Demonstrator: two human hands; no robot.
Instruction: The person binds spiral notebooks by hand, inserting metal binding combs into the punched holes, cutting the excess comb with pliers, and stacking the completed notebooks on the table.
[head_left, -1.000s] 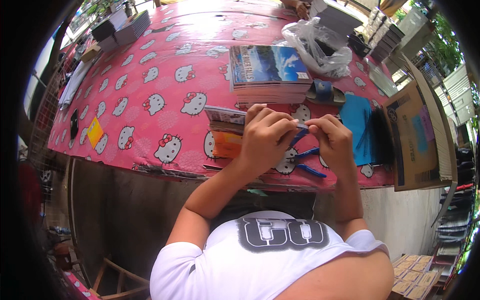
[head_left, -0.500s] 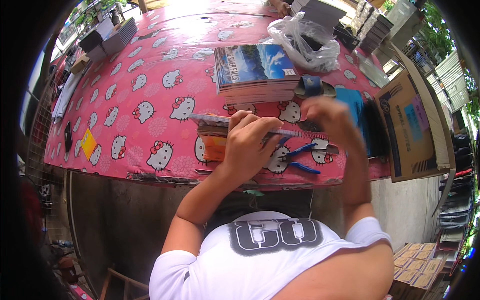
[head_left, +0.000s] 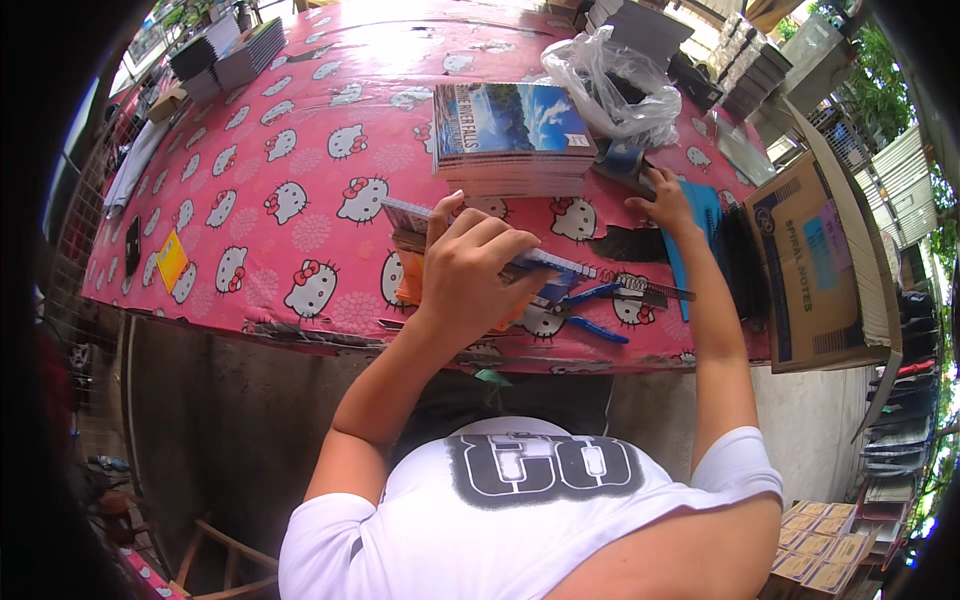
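Note:
My left hand (head_left: pixel 470 258) grips a notebook (head_left: pixel 405 212) held on its edge near the front of the table, fingers over the top. A thin dark spiral coil (head_left: pixel 650 288) sticks out past the notebook's right end. Just below the coil lie blue-handled pliers (head_left: pixel 597 328). My right hand (head_left: pixel 672 203) reaches further back with fingers apart, beside a blue roll-shaped object (head_left: pixel 622 158) and over the edge of blue sheets (head_left: pixel 702 210). It appears to hold nothing. Part of the notebook is hidden behind my left hand.
Behind the notebook stands a stack of books (head_left: pixel 515 125) with landscape covers. A clear plastic bag (head_left: pixel 620 85) lies beyond it. An open cardboard box (head_left: pixel 815 260) stands at the right. A yellow card (head_left: pixel 172 262) lies on the pink patterned table cover (head_left: pixel 330 230).
My right hand has moved away from the coil end, back toward the blue roll-shaped object, and its fingers have spread. My left hand has shifted slightly left, still holding the notebook.

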